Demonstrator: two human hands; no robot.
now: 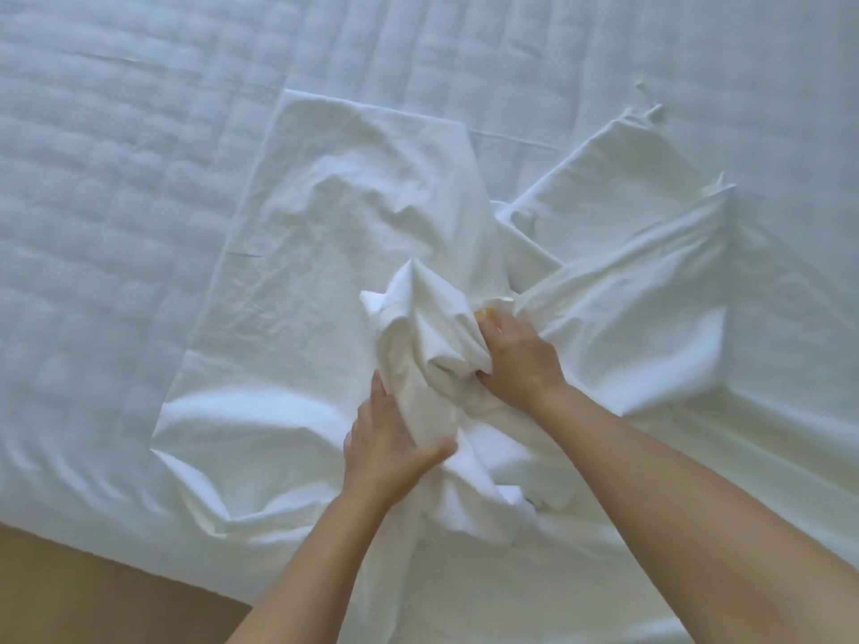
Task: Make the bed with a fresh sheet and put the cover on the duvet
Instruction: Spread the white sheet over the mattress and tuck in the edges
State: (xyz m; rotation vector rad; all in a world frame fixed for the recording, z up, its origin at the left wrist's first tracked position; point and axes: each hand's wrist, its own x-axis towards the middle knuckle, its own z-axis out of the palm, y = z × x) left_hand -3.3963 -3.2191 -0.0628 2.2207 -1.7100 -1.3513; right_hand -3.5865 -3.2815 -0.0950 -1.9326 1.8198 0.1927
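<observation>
White crumpled cloth, sheet or cover I cannot tell, is bunched between both hands: the left hand wraps its lower part, the right hand clutches its side. Its spread panels lie mid-bed on the quilted white mattress. Unfolding seems in hand; next, find an edge and shake it open.

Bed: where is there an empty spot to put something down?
The bare quilted mattress left of the spread sheet is free, and so is the strip along the far edge, beyond the folded piece. The middle is crowded: left hand and right hand both grip the bunched cloth there.
</observation>
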